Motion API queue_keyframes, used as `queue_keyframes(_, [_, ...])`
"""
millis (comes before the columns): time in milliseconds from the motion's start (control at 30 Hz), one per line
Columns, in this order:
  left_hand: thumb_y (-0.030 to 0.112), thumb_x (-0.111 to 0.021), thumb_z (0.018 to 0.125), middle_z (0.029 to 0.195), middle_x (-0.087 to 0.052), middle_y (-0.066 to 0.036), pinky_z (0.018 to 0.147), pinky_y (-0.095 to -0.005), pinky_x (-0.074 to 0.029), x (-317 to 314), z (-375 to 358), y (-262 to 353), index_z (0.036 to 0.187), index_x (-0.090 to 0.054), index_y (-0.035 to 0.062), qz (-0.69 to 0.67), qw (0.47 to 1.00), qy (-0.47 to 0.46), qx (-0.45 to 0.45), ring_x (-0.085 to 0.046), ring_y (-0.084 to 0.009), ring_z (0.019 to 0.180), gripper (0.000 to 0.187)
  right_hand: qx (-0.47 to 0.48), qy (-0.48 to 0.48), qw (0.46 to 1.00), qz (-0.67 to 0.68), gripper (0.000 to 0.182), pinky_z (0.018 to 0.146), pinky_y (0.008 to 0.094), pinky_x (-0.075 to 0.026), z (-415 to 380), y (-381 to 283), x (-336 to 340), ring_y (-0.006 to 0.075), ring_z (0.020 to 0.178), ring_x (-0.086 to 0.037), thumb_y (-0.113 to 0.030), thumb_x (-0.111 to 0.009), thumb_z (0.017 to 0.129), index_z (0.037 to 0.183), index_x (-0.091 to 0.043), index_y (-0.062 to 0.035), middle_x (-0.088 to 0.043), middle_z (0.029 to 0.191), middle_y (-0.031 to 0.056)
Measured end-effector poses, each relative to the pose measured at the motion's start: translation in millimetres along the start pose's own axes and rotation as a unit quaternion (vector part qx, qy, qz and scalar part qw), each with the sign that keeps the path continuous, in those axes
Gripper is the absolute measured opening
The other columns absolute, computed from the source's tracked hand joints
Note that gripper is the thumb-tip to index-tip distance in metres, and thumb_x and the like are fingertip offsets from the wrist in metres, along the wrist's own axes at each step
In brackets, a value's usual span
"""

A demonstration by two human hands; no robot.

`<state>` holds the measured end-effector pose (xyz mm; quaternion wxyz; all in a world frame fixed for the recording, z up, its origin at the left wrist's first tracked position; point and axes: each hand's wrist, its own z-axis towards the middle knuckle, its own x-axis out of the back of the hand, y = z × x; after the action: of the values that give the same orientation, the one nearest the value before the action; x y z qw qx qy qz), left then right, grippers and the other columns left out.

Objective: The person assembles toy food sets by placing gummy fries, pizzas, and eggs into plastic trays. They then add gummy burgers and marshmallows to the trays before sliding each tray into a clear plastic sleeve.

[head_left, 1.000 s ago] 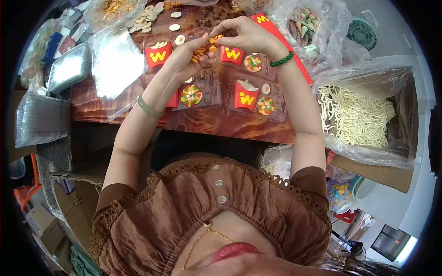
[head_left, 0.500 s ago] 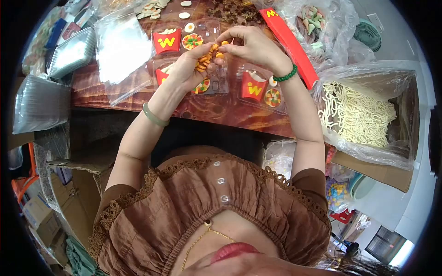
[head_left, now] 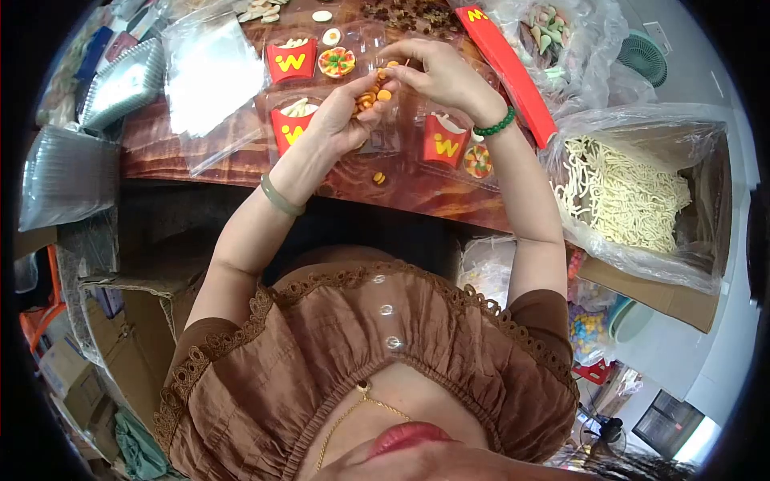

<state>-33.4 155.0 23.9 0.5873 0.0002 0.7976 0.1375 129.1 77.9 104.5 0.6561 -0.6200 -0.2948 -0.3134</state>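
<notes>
Here are the two hands, up over the tabletop (head_left: pixel 241 175) and right beside each other, working at one small handful. The left hand (head_left: pixel 337 120) is palm up, half closed, its fingers curled into a cup around a cluster of small, round orange pieces (head_left: pixel 366 101). One flat disc shows clearly near the fingertips, and the rest are bunched behind it.

Over comes the right hand (head_left: pixel 443 78), thumb and forefinger drawn close in a pinch on one of the orange pieces at the top edge of the handful; the exact contact is tiny and hard to read. A green bead bracelet (head_left: pixel 494 123) circles that wrist, a pale bangle (head_left: pixel 281 197) the other.

Down on the tabletop, near its front edge, lies a small orange bit (head_left: pixel 378 178), well apart from the hands. Around them sit clear plastic trays (head_left: pixel 385 144): to the left, an upper red carton (head_left: pixel 291 60) with a toy pizza (head_left: pixel 336 62) and a toy egg (head_left: pixel 331 37) beside it, and a lower red carton (head_left: pixel 292 128) just beside the left hand. Below the right hand there's another red carton (head_left: pixel 443 140), a second pizza (head_left: pixel 478 160) next to it. Past the right wrist, a long red strip (head_left: pixel 505 74) slants across.
</notes>
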Motion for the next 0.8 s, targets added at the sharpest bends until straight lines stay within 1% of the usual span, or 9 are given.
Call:
queue_keyframes(100, [0.019,-0.043,0.101,0.094,-0.056,-0.012,0.042,-0.016,-0.035,-0.6,-5.6,7.3,0.107,-0.048,-0.0042,-0.051,0.998,-0.044,0.018,-0.051,-0.0132,0.067,0.024,-0.037,0.067,0.991,0.114,0.021,0.07,0.0257,-0.05,-3.6,4.3,0.4,0.0075,0.079,-0.061,-0.016,-0.061,0.09,0.103,-0.064,0.0008,-0.067,0.09,0.0051])
queue_keyframes(233, [0.015,-0.046,0.099,0.098,-0.055,-0.012,0.045,-0.0148,-0.037,4.2,-19.0,11.3,0.112,-0.048,-0.0041,-0.072,0.997,-0.017,0.01,-0.05,-0.0127,0.069,0.023,-0.004,0.105,0.994,-0.025,0.022,0.07,0.0265,-0.05,14.4,44.7,-3.2,0.0091,0.077,-0.061,-0.018,-0.066,0.086,0.102,-0.066,-0.0032,-0.068,0.087,0.0045])
queue_keyframes(367, [0.014,-0.045,0.099,0.114,-0.057,-0.018,0.058,-0.0189,-0.052,0.7,-33.9,13.9,0.117,-0.047,-0.0054,-0.128,0.991,-0.021,-0.021,-0.059,-0.0192,0.082,0.027,-0.046,0.11,0.993,0.022,0.024,0.071,0.0282,-0.05,52.9,51.4,-27.8,0.0129,0.075,-0.062,-0.021,-0.069,0.083,0.103,-0.067,-0.0062,-0.069,0.089,0.0056])
queue_keyframes(500, [0.015,-0.046,0.099,0.114,-0.058,-0.017,0.063,-0.02,-0.055,0.1,-43.4,22.1,0.125,-0.045,-0.0063,-0.144,0.989,0.015,-0.038,-0.06,-0.0193,0.084,0.034,0.022,0.122,0.992,-0.002,0.026,0.071,0.0282,-0.05,94.8,67.9,-52.7,0.0156,0.075,-0.062,-0.023,-0.069,0.083,0.102,-0.067,-0.0044,-0.068,0.093,0.0082])
queue_keyframes(533, [0.015,-0.046,0.099,0.114,-0.058,-0.017,0.063,-0.02,-0.055,5.3,-43.6,24.3,0.125,-0.045,-0.0063,-0.146,0.988,0.018,-0.039,-0.06,-0.0193,0.084,0.034,0.091,0.142,0.98,-0.108,0.028,0.075,0.0275,-0.05,98.3,66.5,-49.4,0.0155,0.084,-0.063,-0.025,-0.068,0.085,0.105,-0.067,-0.006,-0.066,0.099,0.0089])
queue_keyframes(600, [0.018,-0.048,0.099,0.11,-0.059,-0.016,0.065,-0.0205,-0.055,18.4,-42.5,30.3,0.122,-0.047,-0.0066,-0.142,0.987,-0.075,-0.015,-0.06,-0.0182,0.083,0.034,0.02,0.099,0.995,-0.011,0.03,0.079,0.0273,-0.05,90.2,45.3,-38.9,0.014,0.095,-0.062,-0.026,-0.065,0.088,0.11,-0.067,-0.0063,-0.066,0.104,0.0082])
queue_keyframes(633, [0.018,-0.048,0.099,0.11,-0.059,-0.016,0.065,-0.0205,-0.055,18.4,-42.9,32.5,0.122,-0.047,-0.0066,-0.144,0.987,-0.074,-0.019,-0.06,-0.0182,0.083,0.034,-0.014,0.049,0.982,0.183,0.028,0.083,0.0276,-0.05,80.1,33.7,-37.6,0.0114,0.101,-0.06,-0.024,-0.062,0.091,0.112,-0.067,-0.0048,-0.066,0.106,0.0053])
queue_keyframes(700, [0.02,-0.05,0.098,0.105,-0.06,-0.014,0.06,-0.0194,-0.052,15.2,-42.9,30.2,0.119,-0.05,-0.0048,-0.123,0.99,-0.066,-0.008,-0.058,-0.0166,0.079,0.032,0.034,-0.078,0.94,0.332,0.025,0.083,0.0264,-0.051,54.1,1.4,-23.8,0.0094,0.1,-0.06,-0.018,-0.063,0.091,0.111,-0.067,-0.0032,-0.066,0.108,0.0041])
queue_keyframes(800, [0.02,-0.051,0.098,0.1,-0.06,-0.012,0.055,-0.018,-0.046,12.7,-35.2,16.3,0.115,-0.053,-0.0013,-0.036,0.999,-0.009,-0.005,-0.055,-0.0146,0.074,0.028,-0.047,-0.082,0.962,0.255,0.021,0.079,0.0234,-0.052,23.5,-10.5,-16.5,0.009,0.089,-0.064,-0.011,-0.066,0.088,0.107,-0.067,-0.0021,-0.068,0.101,0.0062])
